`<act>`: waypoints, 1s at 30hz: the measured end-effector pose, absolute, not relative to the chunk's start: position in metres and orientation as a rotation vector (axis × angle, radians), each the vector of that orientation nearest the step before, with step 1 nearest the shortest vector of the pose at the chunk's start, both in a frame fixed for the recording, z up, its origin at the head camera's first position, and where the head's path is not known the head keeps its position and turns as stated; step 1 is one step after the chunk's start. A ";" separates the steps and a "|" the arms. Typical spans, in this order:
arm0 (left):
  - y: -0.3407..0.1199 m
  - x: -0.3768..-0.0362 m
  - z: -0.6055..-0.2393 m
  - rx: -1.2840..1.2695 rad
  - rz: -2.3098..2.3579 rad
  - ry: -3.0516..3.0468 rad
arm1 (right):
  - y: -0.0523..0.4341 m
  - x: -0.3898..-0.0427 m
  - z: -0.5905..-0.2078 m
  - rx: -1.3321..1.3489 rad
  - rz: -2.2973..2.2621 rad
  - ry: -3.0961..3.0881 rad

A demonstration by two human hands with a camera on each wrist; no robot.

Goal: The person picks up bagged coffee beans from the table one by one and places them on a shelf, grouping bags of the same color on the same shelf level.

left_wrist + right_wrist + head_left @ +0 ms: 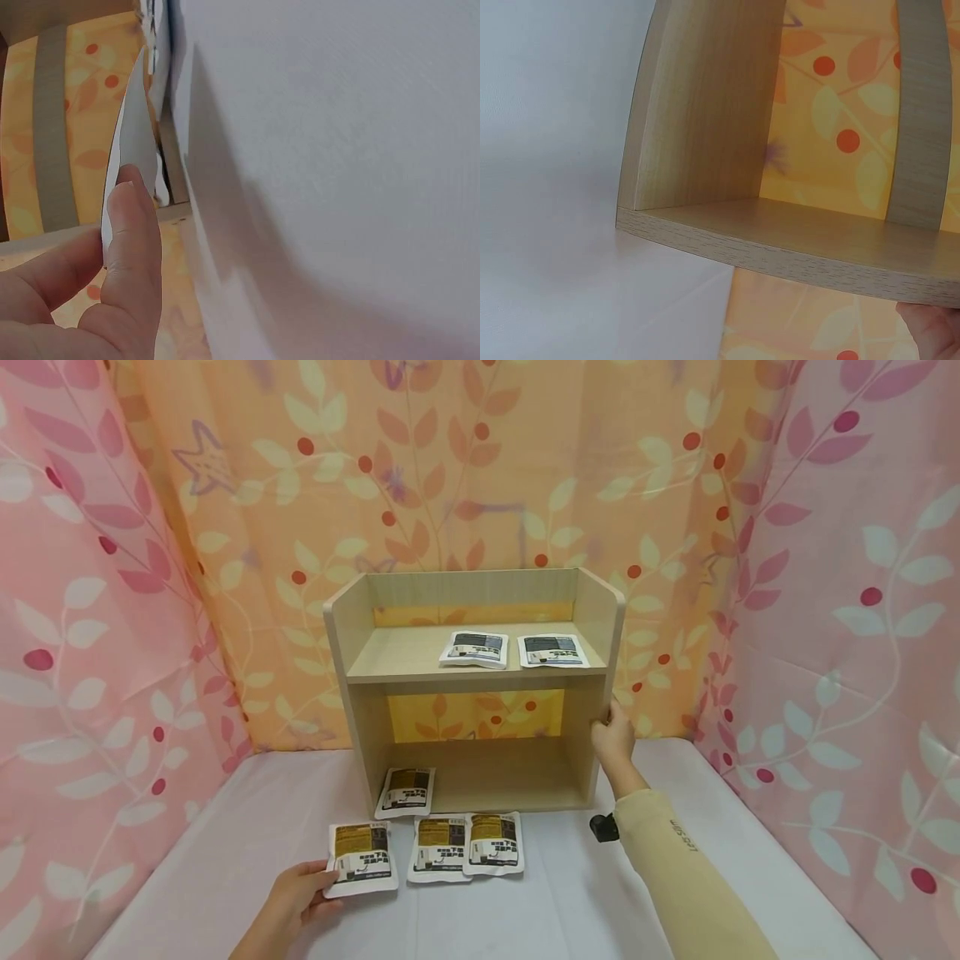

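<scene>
The leftmost sachet (362,857), lying on the desk (600,893) at 7 o'clock from the wooden shelf (474,689), is pinched at its left edge by the left hand (296,897). The shelf's right side panel, at 3 o'clock, is gripped by the right hand (613,735), fingers curled round its front edge.

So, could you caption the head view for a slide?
Left hand grips a packet; right hand holds the shelf.

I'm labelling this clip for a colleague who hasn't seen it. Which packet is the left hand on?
Start at the wooden shelf on the white table. Four packets lie before it; the left hand pinches the leftmost packet. It lies alone, apart from the overlapping pair to its right.
</scene>
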State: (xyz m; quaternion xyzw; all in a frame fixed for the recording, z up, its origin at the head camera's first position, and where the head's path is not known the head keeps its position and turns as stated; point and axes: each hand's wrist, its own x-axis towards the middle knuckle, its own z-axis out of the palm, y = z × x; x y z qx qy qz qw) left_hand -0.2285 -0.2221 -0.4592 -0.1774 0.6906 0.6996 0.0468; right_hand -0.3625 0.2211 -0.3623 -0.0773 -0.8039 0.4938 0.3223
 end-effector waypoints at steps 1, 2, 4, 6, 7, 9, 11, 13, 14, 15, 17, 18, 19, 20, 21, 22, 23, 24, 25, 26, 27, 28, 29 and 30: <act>-0.221 -0.228 -0.458 -0.532 2.143 2.107 | 0.221 -0.362 -0.362 -0.202 1.295 -2.107; -0.219 -0.228 -0.456 -0.532 2.153 2.104 | 0.221 -0.362 -0.362 -0.203 1.292 -2.105; -0.215 -0.228 -0.453 -0.509 2.167 2.100 | 0.221 -0.362 -0.363 -0.205 1.288 -2.102; -0.210 -0.228 -0.451 -0.502 2.177 2.094 | 0.221 -0.362 -0.363 -0.206 1.288 -2.101; -0.208 -0.228 -0.450 -0.494 2.179 2.093 | 0.221 -0.362 -0.363 -0.205 1.288 -2.101; -0.204 -0.228 -0.448 -0.490 2.185 2.093 | 0.221 -0.363 -0.364 -0.204 1.287 -2.105; -0.200 -0.229 -0.448 -0.485 2.197 2.095 | 0.221 -0.363 -0.364 -0.203 1.287 -2.107; -0.197 -0.230 -0.448 -0.462 2.212 2.094 | 0.221 -0.363 -0.364 -0.201 1.286 -2.110; -0.196 -0.230 -0.449 -0.460 2.215 2.095 | 0.221 -0.363 -0.363 -0.201 1.288 -2.111; -0.194 -0.231 -0.449 -0.454 2.219 2.094 | 0.220 -0.363 -0.363 -0.200 1.289 -2.112; -0.191 -0.233 -0.449 -0.452 2.224 2.086 | 0.221 -0.363 -0.363 -0.198 1.291 -2.113; -0.189 -0.233 -0.449 -0.455 2.228 2.082 | 0.221 -0.362 -0.363 -0.197 1.290 -2.113; -0.187 -0.234 -0.449 -0.456 2.233 2.079 | 0.221 -0.362 -0.363 -0.198 1.291 -2.114; -0.185 -0.234 -0.449 -0.460 2.236 2.074 | 0.221 -0.362 -0.363 -0.199 1.292 -2.113; -0.184 -0.235 -0.448 -0.457 2.240 2.068 | 0.221 -0.362 -0.363 -0.200 1.292 -2.113; -0.182 -0.235 -0.448 -0.453 2.246 2.064 | 0.222 -0.362 -0.364 -0.203 1.288 -2.113; -0.180 -0.236 -0.448 -0.450 2.248 2.060 | 0.222 -0.362 -0.364 -0.206 1.286 -2.117; -0.178 -0.236 -0.448 -0.445 2.253 2.058 | 0.222 -0.362 -0.364 -0.208 1.287 -2.118; -0.176 -0.236 -0.447 -0.437 2.254 2.058 | 0.222 -0.363 -0.364 -0.210 1.285 -2.121; -0.174 -0.237 -0.447 -0.437 2.255 2.058 | 0.222 -0.363 -0.364 -0.211 1.284 -2.123; -0.173 -0.238 -0.447 -0.424 2.264 2.056 | 0.222 -0.364 -0.364 -0.214 1.284 -2.124; -0.171 -0.238 -0.447 -0.418 2.271 2.056 | 0.222 -0.364 -0.364 -0.214 1.283 -2.126; -0.169 -0.239 -0.446 -0.415 2.272 2.059 | 0.222 -0.364 -0.364 -0.214 1.283 -2.126; -0.167 -0.240 -0.446 -0.403 2.275 2.059 | 0.222 -0.365 -0.364 -0.213 1.283 -2.123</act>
